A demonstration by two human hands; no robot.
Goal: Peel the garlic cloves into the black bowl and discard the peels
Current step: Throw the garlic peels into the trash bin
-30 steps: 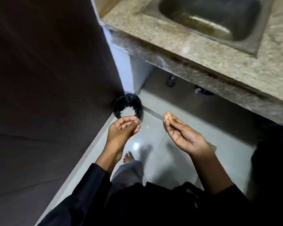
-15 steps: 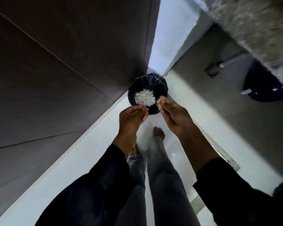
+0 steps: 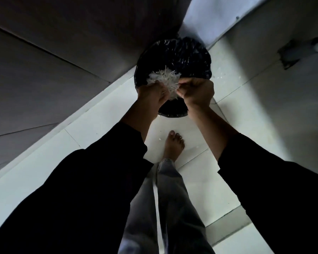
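Both hands lowered over bin (image 3: 189, 54) rim, left hand (image 3: 151, 96) and right hand (image 3: 196, 92) grips curled, contents hidden, peels (image 3: 163, 79) below

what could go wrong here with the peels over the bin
Peels may miss: the hands, left hand and right hand, sit over the near edge of the black-lined bin, not its middle, and white bits already lie on the floor. The bare foot stands close, so it could tread on fallen scraps.

Both hands, left hand (image 3: 151, 96) beside right hand (image 3: 196, 93), hang over the bin (image 3: 187, 57) holding peels (image 3: 163, 79), a foot (image 3: 173, 143) before it.
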